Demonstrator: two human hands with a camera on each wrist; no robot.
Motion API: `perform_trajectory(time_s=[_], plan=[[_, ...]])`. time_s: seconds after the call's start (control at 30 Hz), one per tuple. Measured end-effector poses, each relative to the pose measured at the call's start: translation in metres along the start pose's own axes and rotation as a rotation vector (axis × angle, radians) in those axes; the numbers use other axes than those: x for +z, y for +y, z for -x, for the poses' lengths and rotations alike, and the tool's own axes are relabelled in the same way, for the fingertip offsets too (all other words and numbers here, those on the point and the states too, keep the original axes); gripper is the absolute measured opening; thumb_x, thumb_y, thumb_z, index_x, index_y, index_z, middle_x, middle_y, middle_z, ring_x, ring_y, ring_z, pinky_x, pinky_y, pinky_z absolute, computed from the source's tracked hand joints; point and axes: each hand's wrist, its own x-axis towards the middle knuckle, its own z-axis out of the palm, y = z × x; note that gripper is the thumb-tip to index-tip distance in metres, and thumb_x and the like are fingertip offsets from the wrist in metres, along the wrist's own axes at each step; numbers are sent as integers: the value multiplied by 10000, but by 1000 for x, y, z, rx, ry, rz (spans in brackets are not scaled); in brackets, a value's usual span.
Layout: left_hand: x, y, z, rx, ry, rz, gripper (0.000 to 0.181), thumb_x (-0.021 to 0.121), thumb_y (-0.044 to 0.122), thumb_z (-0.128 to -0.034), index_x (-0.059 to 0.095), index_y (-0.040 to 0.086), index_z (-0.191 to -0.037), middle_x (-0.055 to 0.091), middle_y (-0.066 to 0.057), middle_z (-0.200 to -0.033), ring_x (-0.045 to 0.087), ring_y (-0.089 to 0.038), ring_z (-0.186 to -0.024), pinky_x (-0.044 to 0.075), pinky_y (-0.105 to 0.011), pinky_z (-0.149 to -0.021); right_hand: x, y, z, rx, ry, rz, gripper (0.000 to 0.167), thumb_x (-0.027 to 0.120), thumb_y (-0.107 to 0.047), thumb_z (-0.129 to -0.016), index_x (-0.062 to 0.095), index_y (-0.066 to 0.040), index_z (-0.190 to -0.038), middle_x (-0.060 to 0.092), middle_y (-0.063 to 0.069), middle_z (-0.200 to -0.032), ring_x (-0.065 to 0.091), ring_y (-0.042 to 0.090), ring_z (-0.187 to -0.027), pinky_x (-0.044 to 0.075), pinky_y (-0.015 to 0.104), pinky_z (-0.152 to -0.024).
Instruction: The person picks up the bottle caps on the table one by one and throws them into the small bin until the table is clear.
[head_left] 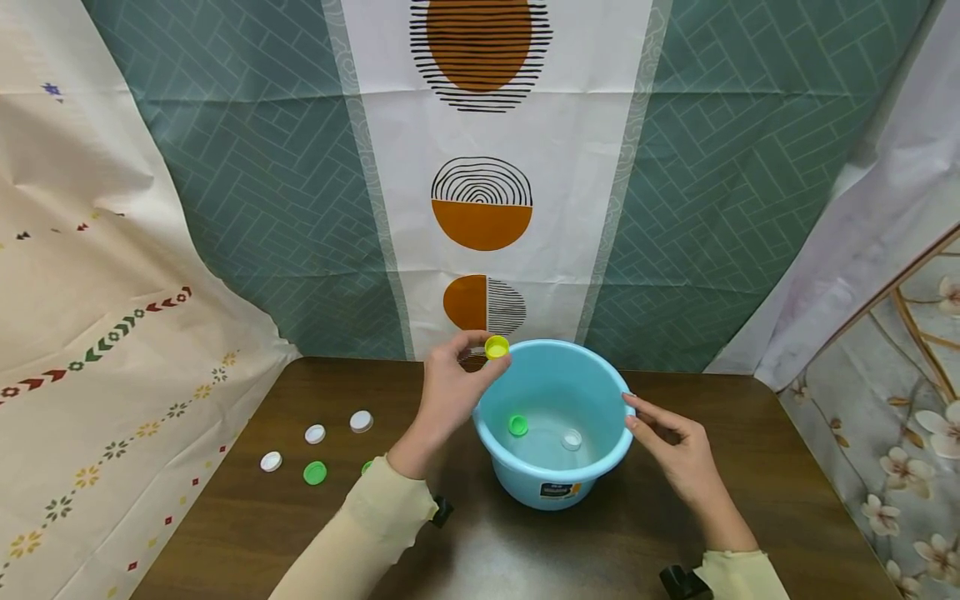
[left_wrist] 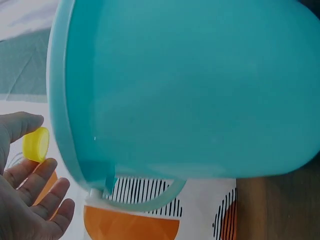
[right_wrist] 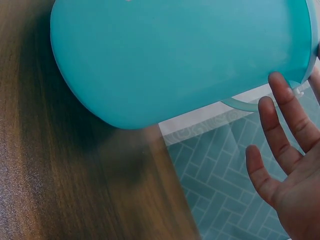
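Note:
A light blue bucket [head_left: 551,492] stands upright on the table; a green cap [head_left: 518,426] and a white cap [head_left: 572,440] lie inside. The left hand [head_left: 457,387] pinches a yellow cap [head_left: 497,347] between thumb and fingers, at the bucket's left rim and slightly above it. In the left wrist view the yellow cap [left_wrist: 36,145] is beside the rim, held by the left hand [left_wrist: 35,185]. The right hand [head_left: 682,450] grips the bucket's right rim with thumb and fingertips. Other fingers of the right hand [right_wrist: 295,145] extend along the bucket's outer wall [right_wrist: 175,60].
On the brown table [head_left: 247,533], left of the bucket, lie white caps [head_left: 361,422] and a green cap [head_left: 315,473]. Another green cap [head_left: 366,467] is partly hidden by the left forearm. Patterned cloth [head_left: 480,125] hangs behind the table.

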Motion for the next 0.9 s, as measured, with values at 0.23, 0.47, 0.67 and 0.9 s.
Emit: perform_trajectory(time_s=[0.23, 0.47, 0.67, 0.9], plan=[[14, 6, 1, -12, -50, 20, 350, 744, 400, -770, 659, 262, -1079, 639, 98, -1059, 615, -161, -917, 551, -317, -718, 0, 2, 0, -2, 0, 5, 358, 628, -154, -892, 612, -111, -1247, 677, 36, -1153, 654, 72, -964, 540, 207, -759], [26, 11, 1, 23, -64, -1, 317, 753, 362, -770, 669, 243, -1052, 658, 100, -1050, 565, -112, -1042, 492, -388, -911, 0, 1, 0, -8, 0, 3, 360, 624, -142, -894, 608, -102, -1251, 683, 58, -1132, 657, 60, -941, 544, 217, -743], [34, 16, 3, 9, -106, -29, 315, 753, 365, -768, 672, 256, -1052, 658, 122, -1041, 534, -90, -1054, 487, -344, -887, 0, 0, 0, 3, 4, 5, 358, 625, -152, -894, 610, -110, -1249, 669, 6, -1175, 650, 57, -966, 541, 209, -751], [41, 21, 5, -43, -178, -48, 347, 748, 411, -759, 668, 268, -1065, 643, 139, -1059, 544, -63, -1024, 508, -282, -803, 0, 1, 0, 2, 2, 7, 358, 625, -153, -894, 610, -109, -1249, 669, 39, -1172, 653, 52, -956, 543, 212, -753]])
